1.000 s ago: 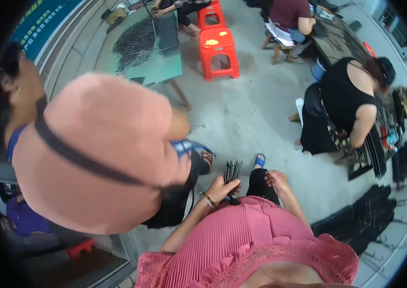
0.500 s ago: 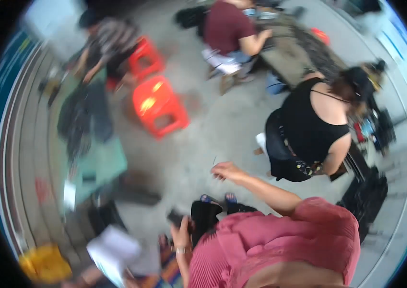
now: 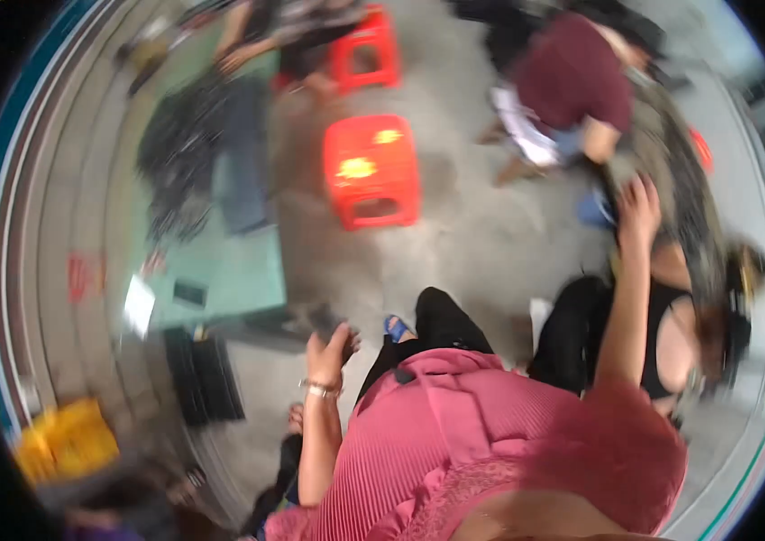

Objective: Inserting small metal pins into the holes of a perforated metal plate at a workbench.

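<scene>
My left hand (image 3: 333, 353), a bracelet on its wrist, is low and left of centre. Its fingers are wrapped round a small dark bundle (image 3: 325, 317), too blurred to name. That bundle is near the close corner of a green-topped table (image 3: 220, 288). My right arm reaches far out to the right. My right hand (image 3: 639, 212) is raised in front of a long table (image 3: 675, 194) with dark material along it. Motion smears its fingers, and a dark edge shows beside them. I cannot make out whether they grip anything.
Two red plastic stools (image 3: 371, 176) stand ahead. Dark material (image 3: 179, 149) lies on the green-topped table. One person in maroon (image 3: 572, 77) sits at the long table; another in a black top (image 3: 671, 347) is close beside my right arm. A yellow bag (image 3: 67, 442) is at lower left.
My right hand has swung from the middle far out to the right and away from me. The view has turned, and a leg is stepping forward. The dark bundle remains in my left hand.
</scene>
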{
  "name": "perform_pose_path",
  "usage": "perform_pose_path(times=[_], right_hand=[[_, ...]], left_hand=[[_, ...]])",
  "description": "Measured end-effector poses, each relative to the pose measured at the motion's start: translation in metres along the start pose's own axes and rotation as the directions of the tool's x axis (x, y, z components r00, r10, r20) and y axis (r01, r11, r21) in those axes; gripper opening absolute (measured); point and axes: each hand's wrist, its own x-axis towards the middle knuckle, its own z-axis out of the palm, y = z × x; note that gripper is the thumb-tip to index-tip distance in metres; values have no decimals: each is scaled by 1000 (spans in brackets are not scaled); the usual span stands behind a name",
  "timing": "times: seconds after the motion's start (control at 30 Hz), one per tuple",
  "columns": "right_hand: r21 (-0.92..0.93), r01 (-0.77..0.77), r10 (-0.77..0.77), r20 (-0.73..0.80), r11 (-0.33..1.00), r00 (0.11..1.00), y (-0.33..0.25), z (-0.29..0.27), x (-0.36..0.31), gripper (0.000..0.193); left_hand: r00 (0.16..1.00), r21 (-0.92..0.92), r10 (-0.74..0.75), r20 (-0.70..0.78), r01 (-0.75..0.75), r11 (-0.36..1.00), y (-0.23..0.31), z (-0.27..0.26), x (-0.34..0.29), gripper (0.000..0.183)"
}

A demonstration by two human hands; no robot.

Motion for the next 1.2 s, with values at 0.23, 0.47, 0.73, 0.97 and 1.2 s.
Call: perform_pose_path(times=[0.23,0.47,0.73,0.97,1.2], right_hand=[[-370,-566,675,450,737,585,269,122,-12,25],[-650,-175,660,751,740,0,239,404,-78,32],[-728,73,691,607,681,-393,242,513,-174,25],[-595,433,673,261,677,-692,231,557,-240,24],[-190,585,550,-210,788,-808,342,574,-224,25]], left_hand=[[985,-216,-25,-169,-13,976,52,15,64,14],[910,-482,-61,-411,-160,861,82,-2,98,20],[837,-683,-66,-543,-394,615,109,-44,141,24],[731,-696,-163,-663,-521,494,107,-58,165,20],[500,-599,-335,-799,-711,368,105,-34,193,19]])
